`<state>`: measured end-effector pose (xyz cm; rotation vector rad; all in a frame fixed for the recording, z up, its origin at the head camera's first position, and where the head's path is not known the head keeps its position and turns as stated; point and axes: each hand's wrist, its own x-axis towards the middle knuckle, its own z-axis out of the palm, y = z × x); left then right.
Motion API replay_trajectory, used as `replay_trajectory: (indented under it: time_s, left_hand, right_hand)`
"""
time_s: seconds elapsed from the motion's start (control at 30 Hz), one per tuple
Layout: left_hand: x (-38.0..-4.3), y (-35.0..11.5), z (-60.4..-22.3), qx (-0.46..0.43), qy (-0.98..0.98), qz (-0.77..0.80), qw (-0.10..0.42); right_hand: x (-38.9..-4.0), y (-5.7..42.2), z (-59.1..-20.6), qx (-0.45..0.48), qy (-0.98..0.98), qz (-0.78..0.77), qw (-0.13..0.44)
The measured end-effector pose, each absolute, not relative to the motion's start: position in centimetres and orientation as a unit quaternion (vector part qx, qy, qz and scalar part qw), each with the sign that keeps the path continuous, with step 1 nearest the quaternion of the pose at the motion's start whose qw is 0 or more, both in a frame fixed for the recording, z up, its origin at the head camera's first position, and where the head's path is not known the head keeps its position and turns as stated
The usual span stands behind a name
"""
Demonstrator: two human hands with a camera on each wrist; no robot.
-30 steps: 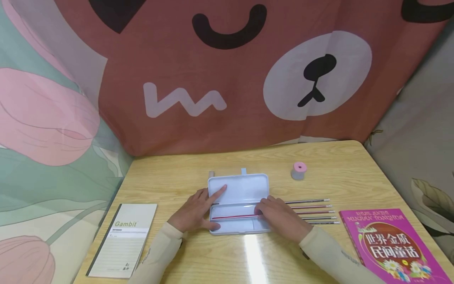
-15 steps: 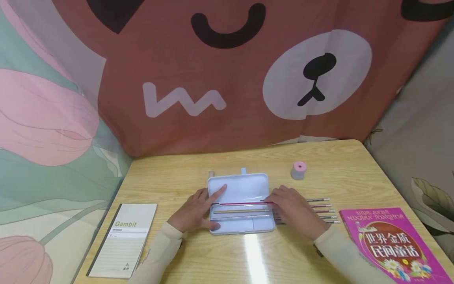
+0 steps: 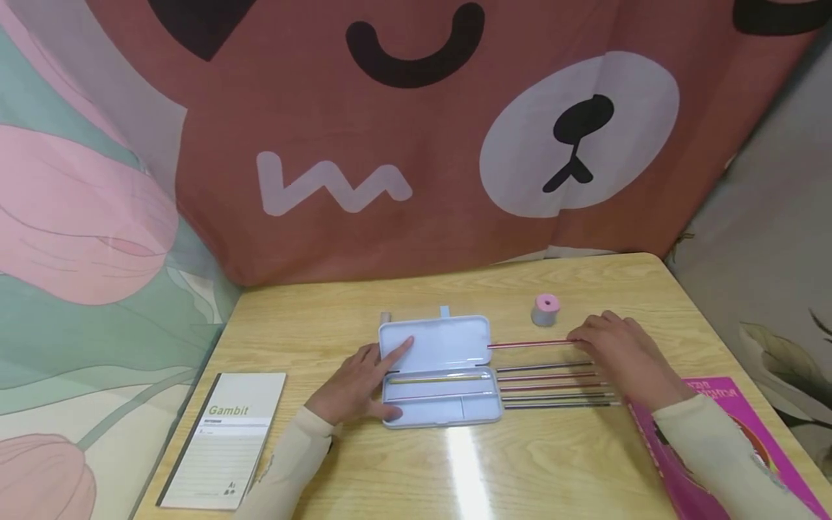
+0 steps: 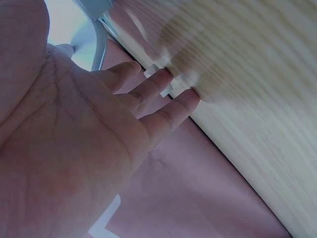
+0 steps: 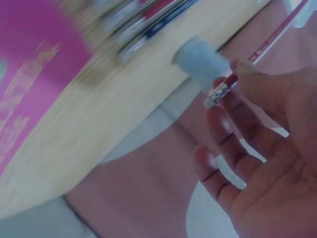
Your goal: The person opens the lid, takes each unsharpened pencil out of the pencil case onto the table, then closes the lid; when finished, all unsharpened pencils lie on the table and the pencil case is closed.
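Observation:
A pale blue pencil case (image 3: 422, 414) lies open on the table, its lid (image 3: 448, 339) folded back. My left hand (image 3: 347, 386) rests at its left side, index finger stretched over the lid and thumb on the lower left rim. Inside lie a yellow pencil (image 3: 429, 379) and a second thin stick-like one. My right hand (image 3: 627, 357) pinches a red pencil (image 3: 529, 345) by its eraser end, beyond the row of pencils. In the right wrist view the white eraser (image 5: 208, 103) sticks out past thumb and forefinger, the other fingers loosely bent.
Several pencils (image 3: 549, 377) lie side by side right of the case. A pink-topped grey cylinder (image 3: 545, 310) stands behind them. A notebook (image 3: 224, 440) is at left, a magenta book (image 3: 744, 408) at right, partly under my right sleeve. A small beige block (image 3: 386, 318) sits behind the case.
My right hand has lifted the red pencil out of the case and carried it right and back, past the row of pencils. The left hand stays on the case.

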<state>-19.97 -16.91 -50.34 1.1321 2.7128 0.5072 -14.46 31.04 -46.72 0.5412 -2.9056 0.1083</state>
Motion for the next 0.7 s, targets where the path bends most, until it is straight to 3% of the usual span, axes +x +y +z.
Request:
replay_trajectory:
  time_s: [0.4, 0.7]
  left_hand:
    - [-20.0, -16.8, -50.5, 0.384, 0.905, 0.17, 0.073]
    - [-20.2, -16.9, -50.6, 0.378, 0.907, 0.169, 0.081]
  right_hand:
    - [-15.4, 31.9, -49.2, 0.136, -0.989, 0.044, 0.035]
    - [-15.9, 31.8, -50.1, 0.165, -0.983, 0.046, 0.059]
